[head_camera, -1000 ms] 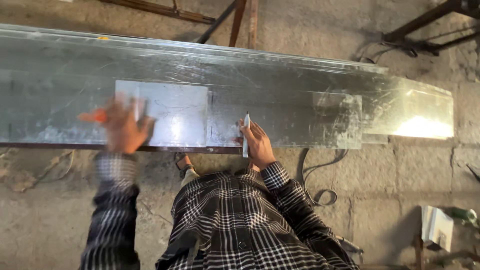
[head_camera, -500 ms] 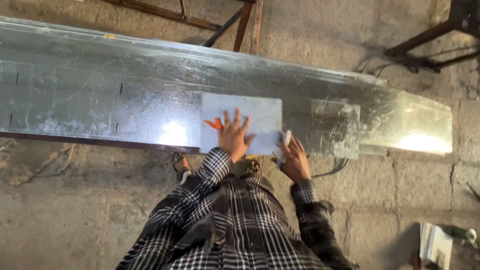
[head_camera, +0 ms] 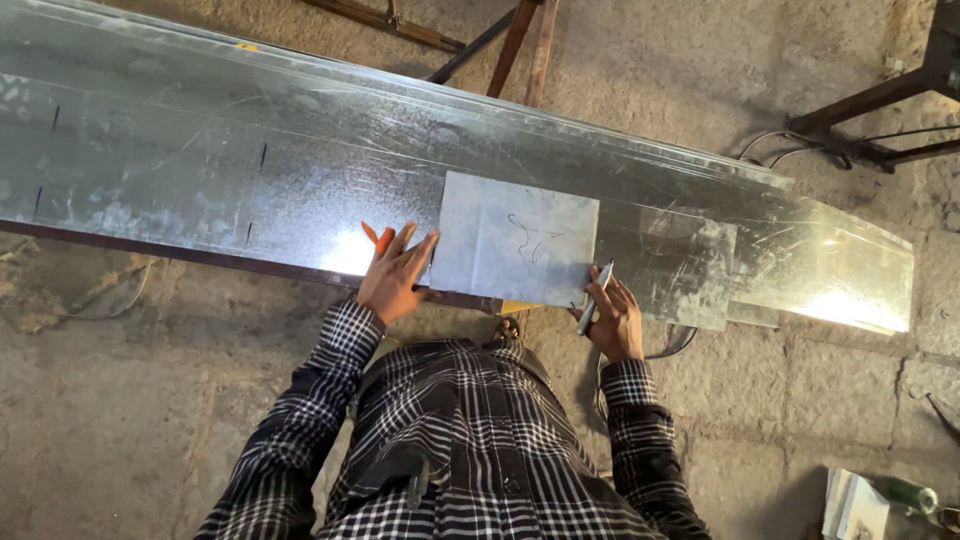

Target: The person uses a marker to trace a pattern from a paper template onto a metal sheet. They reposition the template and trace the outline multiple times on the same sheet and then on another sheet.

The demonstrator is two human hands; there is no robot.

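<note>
We press our left hand (head_camera: 392, 280), fingers spread, against the left edge of the small metal plate (head_camera: 515, 240); our right hand (head_camera: 612, 318) grips a marker (head_camera: 595, 298) at its lower right corner, atop the long sheet (head_camera: 200, 160).

- small metal plate (head_camera: 515, 240) lies on the long metal sheet (head_camera: 230, 160), right between the two hands
- left hand (head_camera: 393, 275) sits at its left edge
- right hand (head_camera: 612, 318), pen (head_camera: 595, 298) in it, at the right corner
</note>
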